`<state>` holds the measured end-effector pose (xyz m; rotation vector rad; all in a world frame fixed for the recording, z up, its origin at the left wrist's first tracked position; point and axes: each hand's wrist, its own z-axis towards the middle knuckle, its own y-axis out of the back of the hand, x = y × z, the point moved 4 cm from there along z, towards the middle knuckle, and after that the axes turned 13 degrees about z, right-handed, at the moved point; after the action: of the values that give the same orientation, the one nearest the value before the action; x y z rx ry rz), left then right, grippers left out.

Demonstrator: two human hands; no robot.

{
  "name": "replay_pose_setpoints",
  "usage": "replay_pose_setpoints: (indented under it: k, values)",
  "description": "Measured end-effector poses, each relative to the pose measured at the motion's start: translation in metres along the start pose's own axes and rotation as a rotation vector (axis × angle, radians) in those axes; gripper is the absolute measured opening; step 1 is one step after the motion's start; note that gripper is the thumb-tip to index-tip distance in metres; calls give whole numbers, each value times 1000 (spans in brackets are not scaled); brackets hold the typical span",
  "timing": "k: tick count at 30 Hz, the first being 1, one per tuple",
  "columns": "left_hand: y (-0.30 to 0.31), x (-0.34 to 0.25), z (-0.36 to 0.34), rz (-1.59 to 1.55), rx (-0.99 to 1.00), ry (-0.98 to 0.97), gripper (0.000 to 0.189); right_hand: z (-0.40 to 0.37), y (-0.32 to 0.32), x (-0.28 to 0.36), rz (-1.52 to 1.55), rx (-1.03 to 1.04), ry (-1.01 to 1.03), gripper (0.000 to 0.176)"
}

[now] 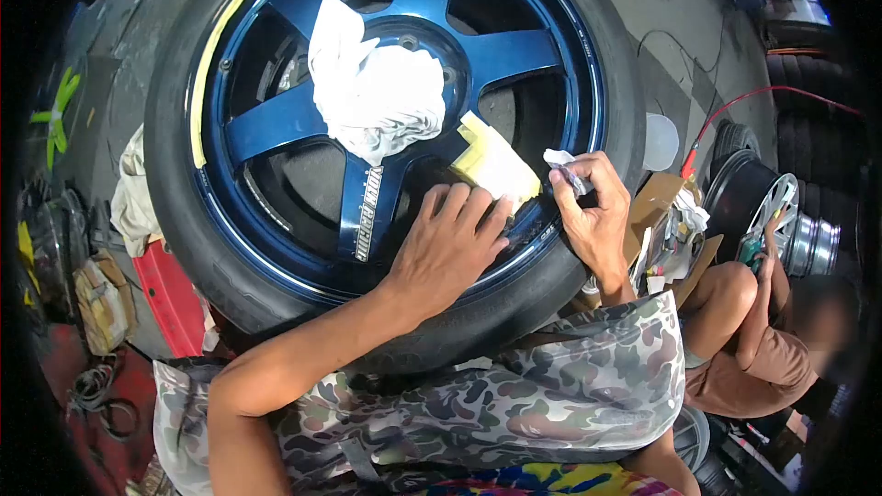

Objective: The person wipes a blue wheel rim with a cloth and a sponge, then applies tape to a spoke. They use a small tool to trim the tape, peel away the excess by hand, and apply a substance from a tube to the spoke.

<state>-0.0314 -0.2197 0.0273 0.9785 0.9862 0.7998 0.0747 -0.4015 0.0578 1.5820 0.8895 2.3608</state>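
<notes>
A blue multi-spoke wheel (pixel 514 57) with its black tire (pixel 175 202) lies flat before me. My left hand (pixel 450 243) rests on the lower rim, fingers spread, fingertips at the bottom edge of a yellow masking piece (pixel 491 161) stuck over a spoke. Between thumb and fingers of my right hand (pixel 597 207) is a small crumpled scrap (pixel 560 161), white and greyish, held over the right side of the rim. A white cloth (pixel 390 96) lies bunched over the hub. Yellow tape (pixel 207 83) runs along the left rim lip. White lettering (pixel 368 211) marks the lower spoke.
At right, another person (pixel 753 340) sits low by a silver wheel (pixel 781 197), a green tool (pixel 751 248) in hand. A red hose (pixel 781 89) crosses there. An open cardboard box (pixel 652 211) stands beside the tire. A red panel (pixel 170 298) and pale cloth (pixel 136 197) are at left.
</notes>
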Motion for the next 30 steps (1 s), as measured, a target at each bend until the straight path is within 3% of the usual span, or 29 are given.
replay_pose_setpoints:
  k: [5, 8, 10, 11, 13, 16, 19, 21, 23, 25, 28, 30]
  values:
    - [-3, -1, -5, -21, -24, 30, 50, -1, 3, 0, 1, 72, 4, 17]
    - [-4, 0, -5, -84, -46, 33, 43, -2, -2, 3, 51, 82, -156, 17]
    - [-9, 0, -8, -127, -52, 25, 39, -6, -10, 2, 276, -18, -280, 17]
    - [-16, 1, -10, -184, -61, 31, 34, -5, -11, 4, 274, -17, -283, 17]
    - [-18, 0, -9, -244, -67, 39, 30, 0, -18, 13, 105, 196, -238, 17]
    - [-15, 7, -3, -401, -128, 148, 18, -1, -25, 13, 13, 142, -290, 21]
    - [-26, 14, -5, -329, 32, 129, 17, 0, -29, 15, -71, 110, -272, 25]
    - [-30, 15, -6, -326, 62, 142, 21, -4, -32, 13, -16, 140, -371, 24]
    - [-35, 18, -7, -302, 139, 145, 22, -6, -36, 13, -9, 153, -293, 23]
    - [-36, 22, -7, -305, 129, 157, 23, -3, -36, 15, -47, 118, -228, 22]
    - [-31, 19, -4, -307, 138, 159, 24, 1, -29, 17, -36, 124, -344, 22]
    - [-27, 20, -3, -291, 161, 154, 25, -5, -32, 18, -21, 165, -239, 24]
